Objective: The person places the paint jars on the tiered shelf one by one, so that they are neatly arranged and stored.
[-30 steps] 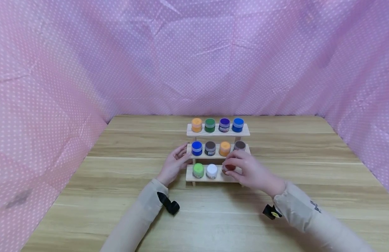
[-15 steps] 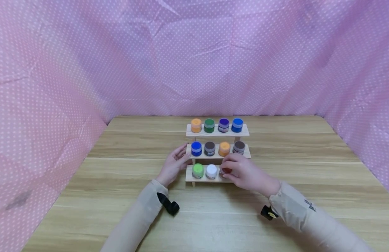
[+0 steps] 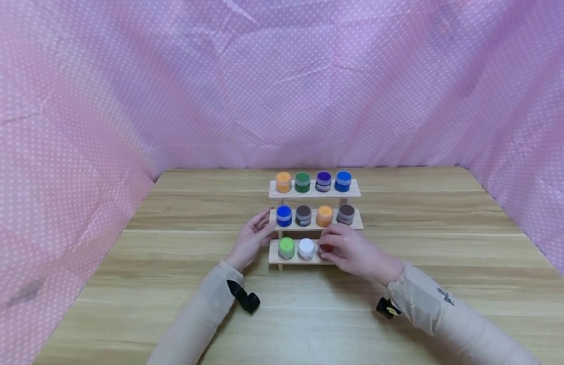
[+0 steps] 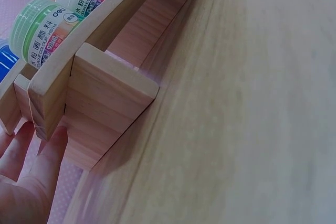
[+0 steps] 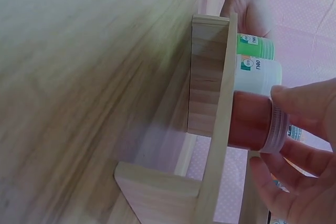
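Note:
A three-tier wooden rack (image 3: 316, 226) holds small paint jars in rows. My right hand (image 3: 358, 252) pinches the lid of a reddish-brown paint jar (image 5: 252, 121) between thumb and fingers. That jar stands on the lowest shelf, beside a white paint jar (image 3: 306, 248); a light green paint jar (image 3: 286, 248) is at the left end. At the rack's left side is my left hand (image 3: 251, 240). Its fairly straight fingers (image 4: 51, 162) touch the shelf ends in the left wrist view. In the head view, my right fingers partly hide the reddish-brown jar.
On the middle shelf stand blue, dark brown, orange (image 3: 324, 216) and dark brown jars. Orange, green, purple (image 3: 323, 181) and blue jars line the top shelf. The wooden table (image 3: 172, 208) meets a pink dotted cloth (image 3: 282, 91) behind and at both sides.
My right hand has shifted slightly left with the reddish-brown jar, closer to the white one. More of the right-hand brown jar on the middle shelf shows. My left hand stays at the rack.

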`<state>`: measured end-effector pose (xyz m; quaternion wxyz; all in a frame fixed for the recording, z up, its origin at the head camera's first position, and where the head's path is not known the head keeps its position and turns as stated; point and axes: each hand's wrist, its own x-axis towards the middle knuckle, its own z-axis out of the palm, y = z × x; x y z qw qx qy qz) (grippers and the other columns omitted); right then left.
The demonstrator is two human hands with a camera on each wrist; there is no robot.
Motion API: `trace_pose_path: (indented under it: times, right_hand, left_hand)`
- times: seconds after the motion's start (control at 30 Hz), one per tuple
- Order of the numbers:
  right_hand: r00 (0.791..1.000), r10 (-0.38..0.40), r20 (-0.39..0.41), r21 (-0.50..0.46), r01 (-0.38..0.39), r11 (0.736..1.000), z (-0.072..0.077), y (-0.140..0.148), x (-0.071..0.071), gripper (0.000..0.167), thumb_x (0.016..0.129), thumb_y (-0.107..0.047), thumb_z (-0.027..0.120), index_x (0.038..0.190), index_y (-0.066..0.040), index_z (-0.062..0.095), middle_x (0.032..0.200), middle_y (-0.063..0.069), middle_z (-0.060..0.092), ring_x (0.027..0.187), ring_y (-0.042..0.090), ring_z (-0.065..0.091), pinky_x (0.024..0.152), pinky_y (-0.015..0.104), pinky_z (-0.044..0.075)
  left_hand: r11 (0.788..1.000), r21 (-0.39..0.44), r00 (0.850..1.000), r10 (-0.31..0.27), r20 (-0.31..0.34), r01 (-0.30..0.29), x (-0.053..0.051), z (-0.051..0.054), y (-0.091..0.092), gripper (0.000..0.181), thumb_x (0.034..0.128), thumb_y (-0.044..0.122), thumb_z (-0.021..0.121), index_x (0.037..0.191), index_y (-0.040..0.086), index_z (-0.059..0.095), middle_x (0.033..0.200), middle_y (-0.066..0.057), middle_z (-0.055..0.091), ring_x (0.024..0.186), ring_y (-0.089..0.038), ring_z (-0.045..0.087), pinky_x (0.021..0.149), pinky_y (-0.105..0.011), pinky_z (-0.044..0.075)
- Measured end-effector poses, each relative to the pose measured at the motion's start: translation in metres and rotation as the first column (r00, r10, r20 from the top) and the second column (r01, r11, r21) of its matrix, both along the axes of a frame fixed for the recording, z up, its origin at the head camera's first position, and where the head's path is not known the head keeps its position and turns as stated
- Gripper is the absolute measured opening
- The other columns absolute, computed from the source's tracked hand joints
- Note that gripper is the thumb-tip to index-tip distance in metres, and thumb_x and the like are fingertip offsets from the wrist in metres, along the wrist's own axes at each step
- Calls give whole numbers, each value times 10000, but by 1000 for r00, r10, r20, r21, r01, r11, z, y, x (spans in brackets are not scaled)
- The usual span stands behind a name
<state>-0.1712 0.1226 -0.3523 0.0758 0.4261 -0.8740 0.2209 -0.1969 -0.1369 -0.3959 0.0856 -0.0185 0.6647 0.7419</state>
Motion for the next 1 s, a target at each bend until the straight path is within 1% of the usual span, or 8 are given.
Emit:
trace_pose_path:
  times: [0.3,0.4,0.53,0.73,0.83,1.0]
  right_hand:
    - [1000,-16,24,17,16,1000,-1,1,-1,189,790,-127,765,972,-123,712,978,-1,612,881,108,550,764,255,558]
    - [1000,-15,11,18,14,1000,-2,1,-2,187,791,-126,764,969,-121,709,976,2,614,881,113,554,766,258,557]
    - [1000,-24,16,28,24,999,-1,1,-3,182,799,-144,759,973,-127,708,980,-7,617,885,108,553,772,255,557]
    - [999,-39,38,39,37,999,2,0,-2,202,809,-161,752,1002,-125,703,996,-7,617,890,108,550,769,250,558]
    - [997,-51,52,33,50,998,3,1,0,234,812,-178,751,1035,-128,697,1014,-9,617,904,107,551,775,256,558]
    - [992,-81,93,-9,82,997,5,6,3,259,809,-178,755,1055,-133,688,1053,-4,610,951,122,559,812,296,564]
  left_hand:
    - [1000,-9,1000,-13,9,14,1,1,0,517,958,89,538,1446,109,370,1409,-178,472,1220,-289,520,976,-357,505]
    - [1000,-12,1000,-23,5,23,1,1,-1,518,961,101,537,1450,115,366,1411,-182,468,1170,-272,560,969,-364,509]
    - [999,-15,1000,-29,3,29,1,1,-3,522,963,102,532,1454,114,357,1408,-188,469,1090,-234,604,953,-360,520]
    - [999,-23,1000,-26,2,26,2,1,-4,524,963,96,529,1456,109,353,1407,-193,469,1060,-236,619,945,-360,525]
    - [999,-34,1000,-25,5,25,1,1,-3,524,962,105,534,1455,113,356,1407,-192,469,1060,-249,621,949,-368,522]
    - [999,-46,1000,-21,7,21,1,0,-2,519,963,121,540,1451,120,364,1403,-196,472,1048,-257,628,951,-377,520]
